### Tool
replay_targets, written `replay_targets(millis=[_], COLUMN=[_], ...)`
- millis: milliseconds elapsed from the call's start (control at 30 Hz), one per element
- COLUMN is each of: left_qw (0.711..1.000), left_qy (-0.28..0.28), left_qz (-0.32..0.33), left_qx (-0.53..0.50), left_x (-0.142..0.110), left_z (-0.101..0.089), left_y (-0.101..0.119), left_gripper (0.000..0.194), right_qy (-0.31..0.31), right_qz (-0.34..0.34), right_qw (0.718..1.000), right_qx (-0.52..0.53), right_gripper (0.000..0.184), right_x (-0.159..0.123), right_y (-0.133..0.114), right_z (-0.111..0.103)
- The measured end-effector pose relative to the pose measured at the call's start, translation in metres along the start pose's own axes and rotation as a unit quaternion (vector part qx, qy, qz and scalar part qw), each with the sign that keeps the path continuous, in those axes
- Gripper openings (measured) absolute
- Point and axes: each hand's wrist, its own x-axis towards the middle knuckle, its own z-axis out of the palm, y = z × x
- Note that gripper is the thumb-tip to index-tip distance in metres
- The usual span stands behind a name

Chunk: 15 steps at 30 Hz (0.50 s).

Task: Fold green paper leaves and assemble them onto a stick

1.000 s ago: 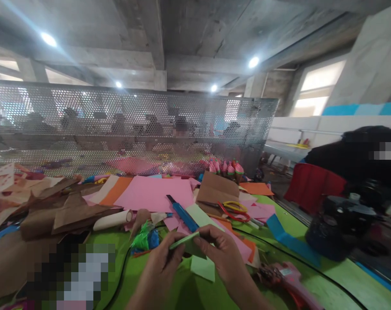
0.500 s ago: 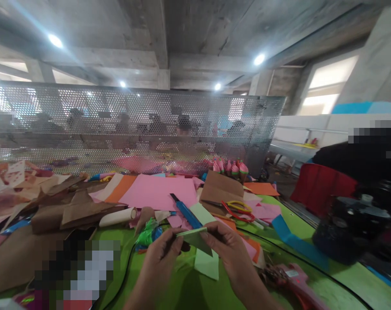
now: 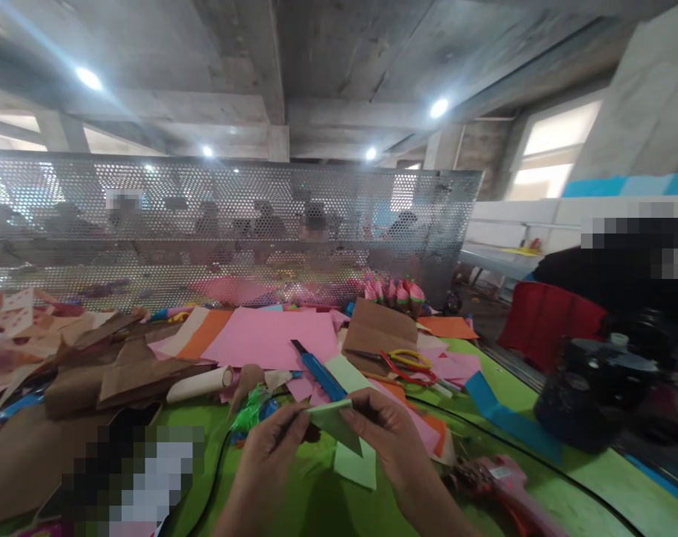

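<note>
1. The left hand [image 3: 271, 438] holds the left end of a small pale green paper [image 3: 334, 424], its thumb and fingers clamped on the edge
2. The right hand [image 3: 384, 426] pinches the right end of the same paper between thumb and fingers
3. The paper is held up between the two hands, its upper edge tilted and one corner pointing down, above the green tabletop [image 3: 294, 511]
4. Just below it, a second pale green slip [image 3: 355, 471] lies on the tabletop
5. Beyond the hands, a blue utility knife [image 3: 323, 377] lies at a slant, its dark tip over a large pink sheet [image 3: 271, 339]
6. To the right of the knife, scissors with red and yellow handles [image 3: 409, 364] lie partly on a brown sheet [image 3: 380, 324]
7. Near the left hand sits a crumpled green and blue bundle [image 3: 250, 412], with a pale paper roll [image 3: 198, 385] farther left
8. Near the right forearm lies a pink glue gun [image 3: 507, 481]; a black cord [image 3: 478, 426] runs past it, beside a bent blue strip [image 3: 509, 419]
9. At the back, pink cone-shaped pieces [image 3: 401, 294] stand by a perforated metal panel [image 3: 215, 216]
10. At the far right, a person in dark clothing [image 3: 590, 265] is beside a red chair [image 3: 545, 324]
</note>
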Motion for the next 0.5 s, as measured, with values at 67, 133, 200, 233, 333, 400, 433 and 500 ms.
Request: replay_targets(millis=[67,133,200,233,333,400,433,500], left_qw=[1.0,1.0,1.0,0.999,0.992,0.987,0.986,0.985], left_qy=[0.005,0.001,-0.008,-0.015,-0.03,-0.026,-0.023,-0.025], left_qz=[-0.001,0.005,0.019,0.028,0.054,0.067,0.069,0.065], left_qx=[0.0,-0.006,0.002,0.02,0.107,0.145,0.152,0.158], left_x=[0.0008,0.0016,0.0022,0.0024,0.0026,0.0025,0.0022,0.0013], left_z=[-0.0003,-0.0008,-0.002,-0.0028,-0.0054,-0.0067,-0.0071,-0.0077], left_y=[0.0,0.0005,0.0011,0.0013,0.0011,0.0018,0.0029,0.0071], left_gripper=[0.037,0.038,0.034,0.031,0.02,0.018,0.019,0.019], right_qy=[0.002,0.006,0.005,0.002,-0.009,-0.014,-0.016,-0.018], right_qz=[-0.004,-0.011,-0.013,-0.014,-0.026,-0.043,-0.049,-0.053], right_qw=[1.0,1.0,1.0,1.0,0.999,0.997,0.997,0.996], right_qx=[0.002,0.003,-0.003,-0.011,-0.044,-0.059,-0.063,-0.066], right_gripper=[0.031,0.03,0.029,0.028,0.023,0.019,0.017,0.015], right_x=[0.0,0.0006,0.0013,0.0014,0.0011,0.0003,0.0,-0.0007], right_y=[-0.0001,0.0001,0.0006,0.001,0.0034,0.0054,0.0062,0.0063], right_z=[-0.0005,-0.0016,-0.0027,-0.0032,-0.004,-0.004,-0.0039,-0.0033])
